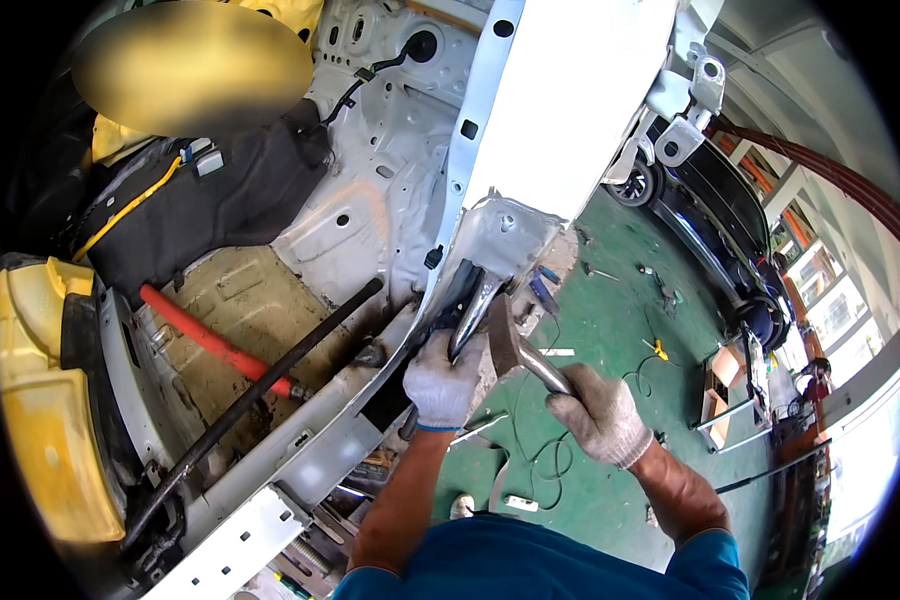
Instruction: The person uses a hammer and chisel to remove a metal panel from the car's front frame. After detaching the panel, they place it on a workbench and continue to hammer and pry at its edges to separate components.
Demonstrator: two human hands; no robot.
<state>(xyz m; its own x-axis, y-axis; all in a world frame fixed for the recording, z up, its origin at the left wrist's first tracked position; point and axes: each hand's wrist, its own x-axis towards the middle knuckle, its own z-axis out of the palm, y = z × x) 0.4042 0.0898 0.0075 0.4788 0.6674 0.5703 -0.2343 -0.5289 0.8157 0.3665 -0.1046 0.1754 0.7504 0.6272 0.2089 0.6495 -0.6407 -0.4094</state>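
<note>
At frame centre, the left hand clenches a metal bar, the right hand a hammer; the car body, already stripped, looks unfinished.

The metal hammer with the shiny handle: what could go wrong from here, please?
The head of the metal hammer in the white-gloved right hand is close to the white-gloved left hand, so a stray blow might hit those fingers. The shiny, smooth metal bar in the left hand could slip if struck badly. The bare left forearm is near the grey sheet-metal sill and might scrape its edge.
</note>
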